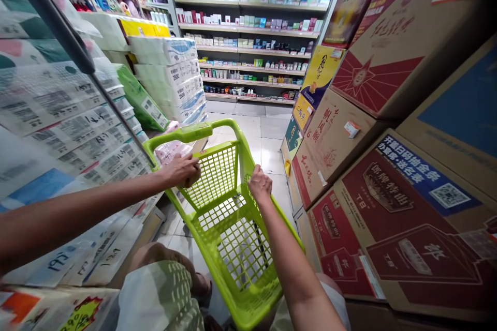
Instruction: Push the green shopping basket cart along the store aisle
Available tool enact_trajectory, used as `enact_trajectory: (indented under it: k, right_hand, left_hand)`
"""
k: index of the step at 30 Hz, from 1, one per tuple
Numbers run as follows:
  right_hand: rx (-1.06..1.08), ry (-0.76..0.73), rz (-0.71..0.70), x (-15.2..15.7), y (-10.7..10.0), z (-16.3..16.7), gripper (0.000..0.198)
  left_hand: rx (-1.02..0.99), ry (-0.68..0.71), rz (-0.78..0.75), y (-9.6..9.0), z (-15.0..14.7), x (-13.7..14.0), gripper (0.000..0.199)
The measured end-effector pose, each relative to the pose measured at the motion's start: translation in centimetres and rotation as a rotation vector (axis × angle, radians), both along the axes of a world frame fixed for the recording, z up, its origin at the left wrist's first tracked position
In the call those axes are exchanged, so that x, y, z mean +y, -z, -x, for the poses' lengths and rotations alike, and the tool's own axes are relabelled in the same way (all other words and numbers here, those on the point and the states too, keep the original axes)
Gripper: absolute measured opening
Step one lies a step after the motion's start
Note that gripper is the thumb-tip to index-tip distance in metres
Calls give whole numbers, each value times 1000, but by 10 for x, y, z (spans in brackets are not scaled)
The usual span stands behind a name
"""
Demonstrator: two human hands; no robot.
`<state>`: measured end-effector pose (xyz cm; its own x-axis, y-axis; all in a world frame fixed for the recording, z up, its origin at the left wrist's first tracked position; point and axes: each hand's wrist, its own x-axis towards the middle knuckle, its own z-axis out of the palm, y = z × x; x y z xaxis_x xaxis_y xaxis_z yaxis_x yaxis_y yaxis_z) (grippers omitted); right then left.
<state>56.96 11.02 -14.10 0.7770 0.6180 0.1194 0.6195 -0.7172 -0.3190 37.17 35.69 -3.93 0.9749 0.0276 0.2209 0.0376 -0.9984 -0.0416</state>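
A lime-green plastic shopping basket (250,209) with lattice walls stands tilted between my legs, and its inside shows nothing but the grid. My left hand (185,169) is closed around the top edge of the lattice panel at the far end. On the right side rim, my right hand (260,183) has its fingers wrapped over the plastic. A green carry handle (186,135) arches beyond both hands. From the basket's left corner a thin metal rod rises to a dark grey pull handle (58,23), which neither hand touches.
Wrapped tissue packs (171,75) are stacked along the left. Printed cardboard cartons (330,139) rise close on the right, leaning inward in view. Ahead, a tiled aisle floor (264,139) leads to shelves (248,28) of small boxes and bottles.
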Motion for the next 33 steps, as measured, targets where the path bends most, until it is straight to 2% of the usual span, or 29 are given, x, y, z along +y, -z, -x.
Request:
enact_trajectory:
  k: [2,4,6,8,11,13,16,20,23,26,28,33]
  right_hand:
    - [19,-1,-3,0,0,1,38]
    - [39,0,-12,0,0,1,40]
    - [52,2,-21,0,0,1,39]
    - [58,1,-25,0,0,2,37]
    - [52,7,-20,1,0,3,36]
    - [43,16,-12,1,-1,1,36]
    - [19,35,3,2,-2,-2,35]
    - [-36,69,13,1,-5,-8,29]
    - [-61,74,25,-2,-5,-14,28]
    - [-50,73,34,-4,-4,-21,26]
    - [-36,77,31,-6,-2,-24,27]
    - [-41,114,14,-8,-1,-22,36]
  left_hand:
    - [45,-137,-69,-18,28,10,28]
    - [116,-389,-143,-30,41,9,28]
    - [212,-594,-163,-29,38,-2,21]
    - [247,-656,-132,-15,24,-16,20]
    - [131,-650,-90,10,-11,-31,39]
    - [68,-626,-6,21,-44,-35,46]
    - [57,-554,138,25,-107,-41,50]
    - [-6,-343,133,27,-189,-59,56]
    - [-42,-282,128,31,-212,-68,55]
    - [-30,-259,118,33,-190,-60,50]
    - [4,-292,94,31,-156,-48,48]
    - [101,-483,5,15,-61,-24,41]
